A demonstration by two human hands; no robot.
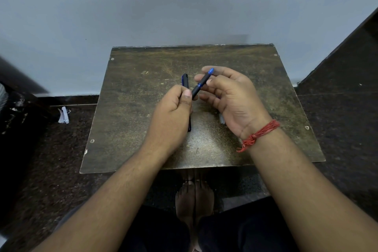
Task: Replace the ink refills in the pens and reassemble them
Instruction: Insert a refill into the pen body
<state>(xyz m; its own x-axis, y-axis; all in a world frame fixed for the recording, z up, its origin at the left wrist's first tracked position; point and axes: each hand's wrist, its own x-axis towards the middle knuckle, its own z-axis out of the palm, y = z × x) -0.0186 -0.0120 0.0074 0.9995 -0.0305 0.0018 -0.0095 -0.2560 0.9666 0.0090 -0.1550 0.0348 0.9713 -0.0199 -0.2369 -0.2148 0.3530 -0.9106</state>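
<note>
A black pen with a blue tip [202, 84] is held tilted above the worn wooden table [143, 92], with the tip pointing up and to the right. My left hand [173, 112] pinches its lower end between thumb and fingers. My right hand [231, 96] grips the upper part near the blue tip. A second black and blue pen [185, 80] lies on the table pointing away from me, partly hidden behind my left hand. A small pale part [222, 119] shows on the table under my right palm; I cannot tell what it is.
The table stands against a grey wall [184, 6]. A crumpled white paper [63, 115] lies on the dark floor to the left. My bare feet [194, 196] rest under the table's front edge. A dark object [12, 108] stands at the far left.
</note>
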